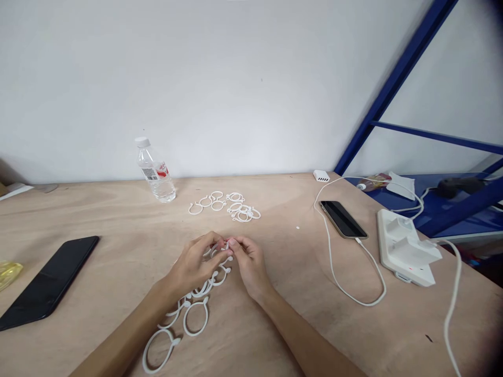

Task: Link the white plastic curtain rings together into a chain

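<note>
My left hand (198, 262) and my right hand (250, 264) meet at the middle of the wooden table, thumbs and fingertips closed together on a small white plastic ring (227, 245). Most of that ring is hidden by the fingers. Under and beside my left hand, several white rings with small round tabs lie in a loose row; the nearest ring (145, 356) is by my left forearm, and another ring (207, 317) lies just right of it. Beyond my hands is a second group of white rings (242, 219), some overlapping.
A water bottle (157, 180) stands near the wall. At left lies a black tablet-like device (49, 280) beside a yellow transparent item (8, 273). To the right are a phone (343, 219) on a white cable, a power strip (406, 256) with plugs, and a blue metal frame (387, 84).
</note>
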